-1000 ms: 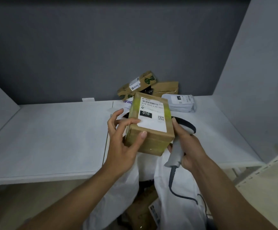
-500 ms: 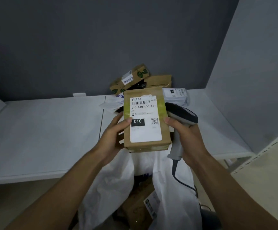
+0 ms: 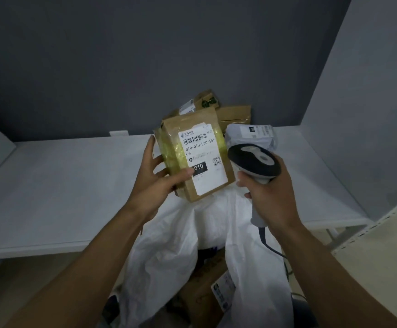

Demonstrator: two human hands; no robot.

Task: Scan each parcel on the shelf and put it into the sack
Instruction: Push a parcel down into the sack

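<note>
My left hand (image 3: 153, 183) grips a brown cardboard parcel (image 3: 194, 129) with yellow tape and a white barcode label, held up above the sack with the label facing me. My right hand (image 3: 269, 197) grips a grey and black handheld scanner (image 3: 254, 162), its head just right of the parcel's label. The white sack (image 3: 166, 252) hangs open below, in front of the shelf, with a brown box (image 3: 202, 299) inside. More parcels lie at the back of the white shelf (image 3: 62, 176): two brown boxes (image 3: 234, 114) and a grey poly bag (image 3: 252, 134).
Grey walls close the shelf at the back and on the right. The scanner's cable (image 3: 267, 242) runs down over the sack. A pale shelf post (image 3: 358, 233) stands at the right edge.
My right hand let go of the parcel's side and raised the scanner's head level with the label. My left hand tilted the parcel upright and to the left.
</note>
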